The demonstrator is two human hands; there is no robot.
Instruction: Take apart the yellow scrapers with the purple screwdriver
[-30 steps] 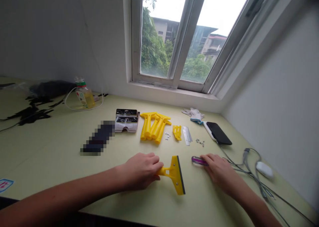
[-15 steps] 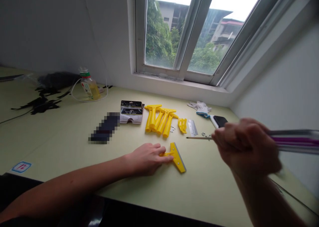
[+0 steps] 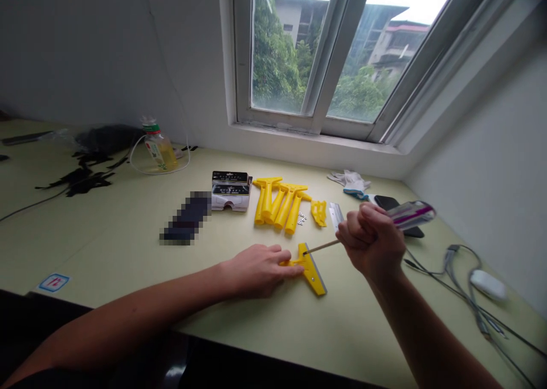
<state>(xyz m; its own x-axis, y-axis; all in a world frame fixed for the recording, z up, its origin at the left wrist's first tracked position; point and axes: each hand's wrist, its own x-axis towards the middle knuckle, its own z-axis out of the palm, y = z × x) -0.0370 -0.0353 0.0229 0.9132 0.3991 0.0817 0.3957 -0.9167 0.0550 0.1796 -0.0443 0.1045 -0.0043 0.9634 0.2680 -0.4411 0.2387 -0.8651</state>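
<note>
My left hand (image 3: 262,269) is closed round the handle of a yellow scraper (image 3: 314,278) that lies flat on the table. A grey blade edge runs along the scraper's right side, and a screw shows in the lower part of its head. In my right hand (image 3: 374,244) is a screwdriver (image 3: 412,213) with a clear and purple handle. Its tip meets the upper part of the scraper head, where the second screw sat in view before. Behind them lie several yellow scraper handles (image 3: 280,207), small white nuts (image 3: 301,218), yellow clamp pieces (image 3: 318,213) and metal blades (image 3: 335,213).
Black-and-white boxes (image 3: 231,192) stand left of the handles, beside a pixelated dark object (image 3: 184,218). A bottle (image 3: 159,147) is at the back left. White gloves (image 3: 350,181), a dark phone (image 3: 414,231), grey cables (image 3: 459,286) and a white mouse-like object (image 3: 488,285) lie on the right.
My right hand has come left and down with the screwdriver, bringing its tip onto the scraper head. My left hand keeps its hold on the scraper. The view has shifted slightly.
</note>
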